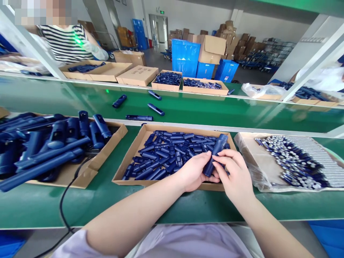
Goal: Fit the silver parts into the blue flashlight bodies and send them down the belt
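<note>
A dark blue plastic tube-shaped housing (219,144) is held tilted over the right end of the middle cardboard tray (126,150). My left hand (197,172) wraps round its lower part from the left. From the right, my right hand (236,173) pinches the housing's side with thumb and fingers; whether a small part sits under those fingertips is hidden. Below and left of the hands, the tray is filled with many short blue plastic pieces (163,150). To the right of my hands stands a plastic-lined tray (264,172) of small silvery cylindrical parts (298,161).
At left, a cardboard box (107,157) holds larger blue housings (53,143), some jutting over its edge. A black cable (61,204) hangs over the table edge. Several blue housings (154,109) lie on the green belt (188,111). Beyond it, a person in a striped top (64,43) works.
</note>
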Tool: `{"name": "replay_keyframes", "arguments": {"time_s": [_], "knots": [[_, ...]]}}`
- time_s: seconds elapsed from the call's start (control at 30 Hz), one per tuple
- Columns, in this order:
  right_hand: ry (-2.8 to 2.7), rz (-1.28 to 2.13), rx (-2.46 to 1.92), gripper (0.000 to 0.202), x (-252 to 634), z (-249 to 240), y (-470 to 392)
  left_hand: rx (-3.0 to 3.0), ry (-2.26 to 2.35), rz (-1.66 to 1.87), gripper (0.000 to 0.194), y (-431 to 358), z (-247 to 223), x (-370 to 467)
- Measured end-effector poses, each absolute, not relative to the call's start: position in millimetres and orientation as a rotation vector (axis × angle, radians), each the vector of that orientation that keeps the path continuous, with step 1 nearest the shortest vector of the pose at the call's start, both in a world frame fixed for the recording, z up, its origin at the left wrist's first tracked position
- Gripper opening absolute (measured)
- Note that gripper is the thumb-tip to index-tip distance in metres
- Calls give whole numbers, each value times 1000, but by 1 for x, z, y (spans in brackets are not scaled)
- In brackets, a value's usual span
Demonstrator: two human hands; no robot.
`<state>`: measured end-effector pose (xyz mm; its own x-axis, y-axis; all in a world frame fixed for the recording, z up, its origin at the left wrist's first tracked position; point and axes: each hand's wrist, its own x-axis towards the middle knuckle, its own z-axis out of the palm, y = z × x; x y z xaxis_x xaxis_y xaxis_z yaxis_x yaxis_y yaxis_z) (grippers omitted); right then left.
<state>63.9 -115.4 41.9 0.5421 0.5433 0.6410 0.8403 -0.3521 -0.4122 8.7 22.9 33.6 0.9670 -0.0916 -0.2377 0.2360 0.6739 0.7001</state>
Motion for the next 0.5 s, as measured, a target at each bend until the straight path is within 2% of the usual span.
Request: {"name": "replay_keyframes", "arguments": {"time_s": [0.1, 0.2, 0.5], "knots": [[-1077, -481, -2026, 27, 64, 42, -121, 858, 198, -209, 47, 25, 35, 9], [-921, -434, -1997, 32, 65, 39, -131, 890, 198, -207, 44, 28, 39, 8], [-940, -495, -2044, 14, 70, 27, -177, 961, 286, -158, 46, 23, 45, 3]]}}
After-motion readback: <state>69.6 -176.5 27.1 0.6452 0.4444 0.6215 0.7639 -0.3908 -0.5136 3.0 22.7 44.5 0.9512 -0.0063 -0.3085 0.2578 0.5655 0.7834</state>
